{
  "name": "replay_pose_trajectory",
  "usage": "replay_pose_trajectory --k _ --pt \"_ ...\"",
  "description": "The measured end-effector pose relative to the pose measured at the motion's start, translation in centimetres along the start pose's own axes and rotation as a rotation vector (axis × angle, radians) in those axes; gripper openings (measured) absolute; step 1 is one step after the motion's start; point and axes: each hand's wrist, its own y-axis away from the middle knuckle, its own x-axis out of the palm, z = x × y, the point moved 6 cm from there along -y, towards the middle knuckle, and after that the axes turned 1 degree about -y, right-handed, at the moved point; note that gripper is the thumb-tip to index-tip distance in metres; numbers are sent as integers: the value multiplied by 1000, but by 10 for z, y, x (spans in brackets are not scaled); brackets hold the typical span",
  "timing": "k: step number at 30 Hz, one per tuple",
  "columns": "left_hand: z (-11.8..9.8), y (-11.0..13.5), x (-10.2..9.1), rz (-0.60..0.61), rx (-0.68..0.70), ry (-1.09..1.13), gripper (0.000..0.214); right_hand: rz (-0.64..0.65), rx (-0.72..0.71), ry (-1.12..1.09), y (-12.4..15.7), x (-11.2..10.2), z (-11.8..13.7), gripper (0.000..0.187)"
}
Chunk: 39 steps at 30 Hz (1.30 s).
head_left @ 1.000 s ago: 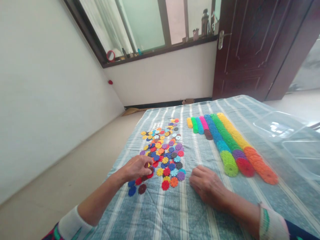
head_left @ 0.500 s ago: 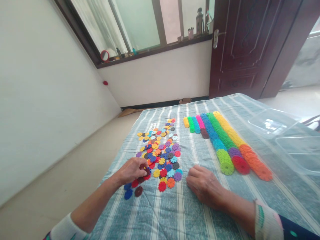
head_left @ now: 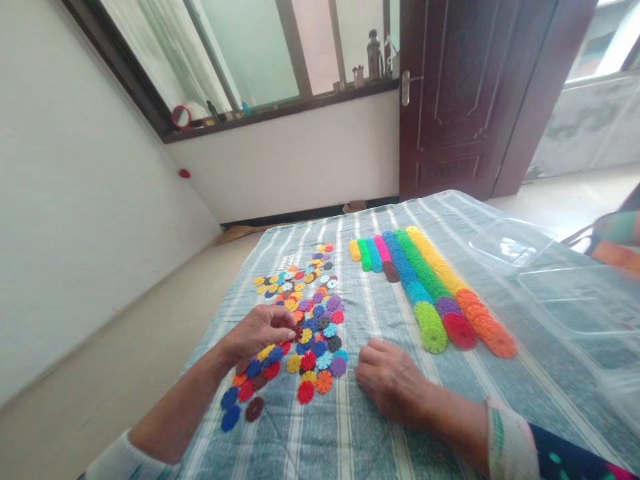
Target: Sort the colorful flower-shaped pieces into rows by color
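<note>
A loose pile of small flower-shaped plastic discs point(head_left: 313, 320) in many colours lies on a blue-striped cloth point(head_left: 350, 427). My left hand point(head_left: 257, 337) rests at the pile's near left edge. Its thumb and fingers are pinched together on a dark red disc point(head_left: 299, 331). Blue, red and maroon discs point(head_left: 243, 403) lie beside my left wrist. My right hand point(head_left: 390, 380) lies on the cloth to the right of the pile, fingers curled under, with nothing visible in it. Further right, sorted discs are stacked on edge in long coloured rows point(head_left: 430, 287).
Two clear plastic containers point(head_left: 575, 293) stand on the cloth at the right. Part of another person's colourful sleeve point(head_left: 617, 240) shows at the far right edge. A white wall runs along the left, and a dark wooden door point(head_left: 460, 100) and a window sill lie behind.
My left hand has shifted slightly deeper into the pile, uncovering the discs by my wrist. My right hand has stayed in place. The view has swung to the right.
</note>
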Motion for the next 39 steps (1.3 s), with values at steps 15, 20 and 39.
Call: replay_pose_trajectory --k 15,20,39 --pt "-121 -139 103 -252 467 -155 20 34 -26 55 -5 8 -2 13" --pt "-128 -161 112 -306 461 -243 17 37 -12 56 -6 11 -5 12" --pt "-123 -152 99 -414 495 -428 15 -5 -26 61 -6 8 -3 15"
